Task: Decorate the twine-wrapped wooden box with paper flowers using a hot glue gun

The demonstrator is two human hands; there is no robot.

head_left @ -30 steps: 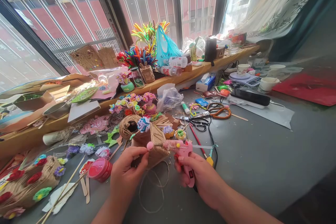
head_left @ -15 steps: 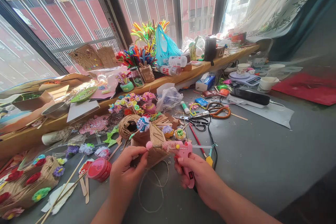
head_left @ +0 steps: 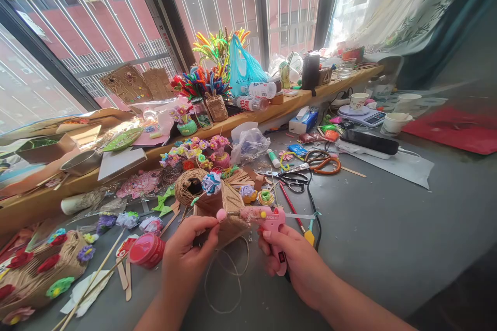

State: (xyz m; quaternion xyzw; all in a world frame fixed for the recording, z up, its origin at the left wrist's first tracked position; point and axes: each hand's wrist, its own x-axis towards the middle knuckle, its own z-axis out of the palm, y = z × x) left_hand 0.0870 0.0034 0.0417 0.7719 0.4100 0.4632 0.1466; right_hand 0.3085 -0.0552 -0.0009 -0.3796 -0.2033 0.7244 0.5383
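Observation:
My right hand (head_left: 285, 248) is wrapped round the handle of a pink hot glue gun (head_left: 272, 220), its nozzle pointing left. A clear glue stick (head_left: 298, 215) sticks out of its back end. Between thumb and forefinger, my left hand (head_left: 194, 248) pinches a small round pink ball (head_left: 221, 215), held up at the nozzle tip; whether they touch I cannot tell. Behind both hands stands a twine-covered box (head_left: 233, 199), partly hidden, with a blue paper flower (head_left: 212, 183) at its top. A loop of thin cord (head_left: 223, 312) lies on the table below.
To the left are a red tub (head_left: 146, 251), wooden sticks (head_left: 129, 282) and a twine piece with coloured flowers (head_left: 58, 264). Scissors (head_left: 322, 163), a red pencil (head_left: 289, 201) and a phone (head_left: 368, 143) lie to the right. A twine roll (head_left: 182, 191) sits behind the box.

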